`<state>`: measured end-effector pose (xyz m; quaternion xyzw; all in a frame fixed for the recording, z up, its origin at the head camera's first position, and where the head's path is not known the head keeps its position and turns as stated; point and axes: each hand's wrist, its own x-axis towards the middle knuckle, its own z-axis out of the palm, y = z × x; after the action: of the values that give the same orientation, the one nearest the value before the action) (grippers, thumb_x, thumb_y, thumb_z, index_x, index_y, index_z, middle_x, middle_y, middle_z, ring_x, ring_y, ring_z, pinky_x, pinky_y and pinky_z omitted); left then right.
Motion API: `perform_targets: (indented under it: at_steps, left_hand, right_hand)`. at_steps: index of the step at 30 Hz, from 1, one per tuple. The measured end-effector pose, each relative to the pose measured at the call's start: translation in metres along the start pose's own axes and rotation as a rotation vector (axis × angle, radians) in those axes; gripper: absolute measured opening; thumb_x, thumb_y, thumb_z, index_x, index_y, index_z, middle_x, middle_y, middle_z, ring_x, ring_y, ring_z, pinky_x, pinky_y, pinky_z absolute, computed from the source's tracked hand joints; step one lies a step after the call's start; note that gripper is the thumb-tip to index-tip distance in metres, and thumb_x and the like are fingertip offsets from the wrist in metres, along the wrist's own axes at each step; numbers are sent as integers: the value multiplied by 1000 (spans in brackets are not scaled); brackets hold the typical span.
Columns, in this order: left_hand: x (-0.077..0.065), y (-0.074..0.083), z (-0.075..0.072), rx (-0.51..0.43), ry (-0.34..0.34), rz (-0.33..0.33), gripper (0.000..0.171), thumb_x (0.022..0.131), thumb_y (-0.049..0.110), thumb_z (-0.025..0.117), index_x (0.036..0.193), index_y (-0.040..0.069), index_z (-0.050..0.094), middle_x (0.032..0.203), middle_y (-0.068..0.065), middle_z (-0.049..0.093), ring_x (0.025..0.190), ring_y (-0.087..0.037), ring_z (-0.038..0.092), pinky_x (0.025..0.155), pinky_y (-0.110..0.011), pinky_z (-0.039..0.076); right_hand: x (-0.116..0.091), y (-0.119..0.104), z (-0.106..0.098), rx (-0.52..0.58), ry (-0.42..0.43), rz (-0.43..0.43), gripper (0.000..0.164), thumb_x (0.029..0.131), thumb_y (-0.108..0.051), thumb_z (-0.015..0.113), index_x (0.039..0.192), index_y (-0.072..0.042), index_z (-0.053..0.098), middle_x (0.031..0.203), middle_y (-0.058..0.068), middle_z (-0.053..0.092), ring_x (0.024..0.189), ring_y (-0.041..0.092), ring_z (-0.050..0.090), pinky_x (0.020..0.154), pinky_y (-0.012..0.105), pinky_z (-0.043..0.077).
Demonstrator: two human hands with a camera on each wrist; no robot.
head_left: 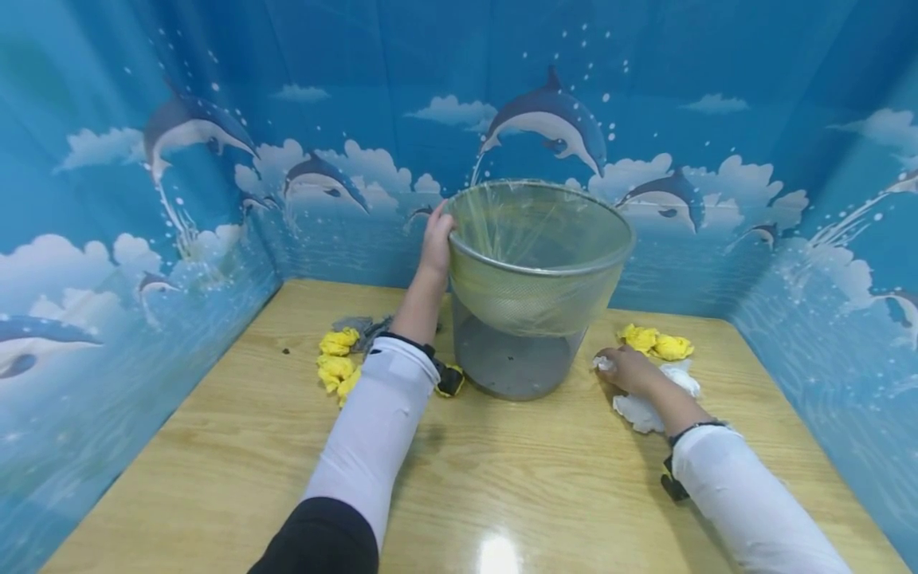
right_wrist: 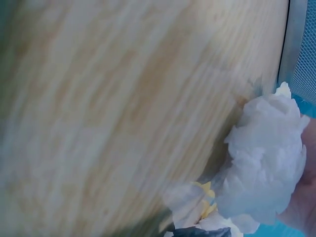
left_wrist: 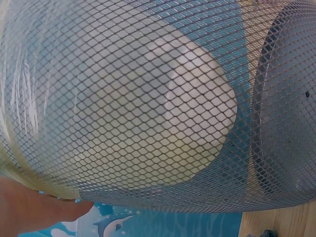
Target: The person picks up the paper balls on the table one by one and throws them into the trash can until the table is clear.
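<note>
With the bin (head_left: 513,363) as the dial's centre and the curtain (head_left: 445,56) at twelve, the left hand (head_left: 435,239) grasps the rim at about nine o'clock. The bin is mesh and stands on the wooden table (head_left: 287,486), a clear yellowish bag (head_left: 531,307) lining its upper part. (Through the mesh, a pale patch shows in the bag, though I cannot tell whether it is paper.) At three o'clock, near the bin but apart from it, the right hand (head_left: 631,371) grasps a crumpled white paper (right_wrist: 266,158). More white paper (head_left: 638,414) lies just beside that hand, towards four, and two yellow wads (head_left: 656,341) sit towards two. Over at nine lie other yellow lumps (head_left: 335,371), with a grey scrap (head_left: 355,324) towards ten.
</note>
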<state>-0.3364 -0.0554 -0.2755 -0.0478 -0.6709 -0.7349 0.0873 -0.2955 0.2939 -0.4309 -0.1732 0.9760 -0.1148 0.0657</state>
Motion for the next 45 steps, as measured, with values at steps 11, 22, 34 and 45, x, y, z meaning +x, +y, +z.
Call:
perform_targets:
  at_steps: [11,22,34,45]
  left_hand:
    - [-1,0,0,-4,-7,-1,71,85,21,35,155,16,24,161,-6,17,135,-27,31,90,-35,28]
    - [-1,0,-1,-2,-7,8,71,85,20,35,155,14,24,162,-7,17,135,-27,31,90,-35,29]
    - [-2,0,0,1,-7,22,71,86,21,35,155,14,23,162,-8,15,132,-28,31,88,-37,27]
    - [-1,-1,0,-7,-4,17,71,86,21,35,155,14,23,162,-7,16,132,-28,31,88,-36,27]
  right_hand:
    - [0,-1,-3,-7,-4,-12,34,94,-16,58,121,3,60,111,29,61,102,46,59,91,57,45]
    - [3,2,-2,24,12,-22,25,91,-12,62,112,0,65,110,26,64,106,46,58,95,58,43]
    - [5,3,1,17,17,-27,23,89,-11,63,109,0,66,104,22,65,100,42,60,92,56,45]
    - [4,2,-6,33,36,-21,23,89,-10,62,110,0,65,108,25,65,102,45,59,91,57,45]
